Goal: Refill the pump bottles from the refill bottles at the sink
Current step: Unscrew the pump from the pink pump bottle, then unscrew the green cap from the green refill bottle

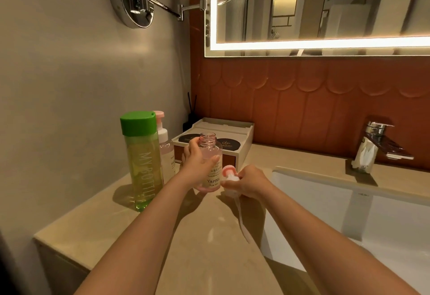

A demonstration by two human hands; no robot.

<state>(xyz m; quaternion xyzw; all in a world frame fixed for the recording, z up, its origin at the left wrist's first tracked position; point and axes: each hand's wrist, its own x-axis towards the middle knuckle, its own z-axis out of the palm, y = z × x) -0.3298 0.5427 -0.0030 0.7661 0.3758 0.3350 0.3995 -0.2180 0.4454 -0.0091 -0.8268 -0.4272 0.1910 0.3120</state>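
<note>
Your left hand (197,162) wraps the open pump bottle (213,150) at the frame's centre, hiding much of its pale pink body; its fill level is hard to make out. Just to its right, your right hand (250,183) grips the detached pump head (229,173), its tube (242,220) dangling. There are two pump bottles: the second pump bottle (166,152), pump on, stands half hidden behind the single green-capped refill bottle (142,162) of yellow-green liquid at left. The sink (349,204) is cut off at lower right.

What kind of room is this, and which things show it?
Most likely a hotel bathroom: a white sink with a chrome tap, a lit wall mirror, and an amenity box on the counter.
</note>
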